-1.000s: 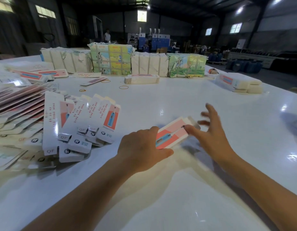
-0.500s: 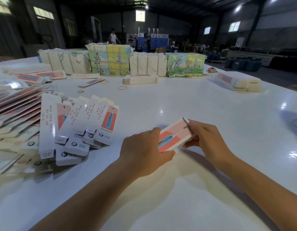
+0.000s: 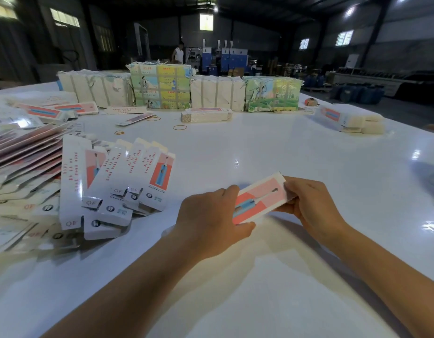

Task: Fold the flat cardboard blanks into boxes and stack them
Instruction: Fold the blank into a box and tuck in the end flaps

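Two bare hands hold one pink and white box just above a glossy white table, near the person's body. The left hand grips the near end, thumb under the edge and fingers curled over the top. The right hand pinches the far end, apparently working the end flap, though the flap itself is hidden by the fingers. The box's long axis runs from lower left to upper right, printed face up, and the toothbrush picture on it has its blue handle toward the left hand and its head toward the right. Judging by this, the box is nearly formed and not yet stacked. To the left, a fanned group of folded boxes lies overlapping, with open flaps toward the viewer. Beyond those, at the table's left edge, a large spread of flat blanks waits, so most work looks undone. Far across the table sit wrapped bundles, a small banded stack and loose rubber bands.
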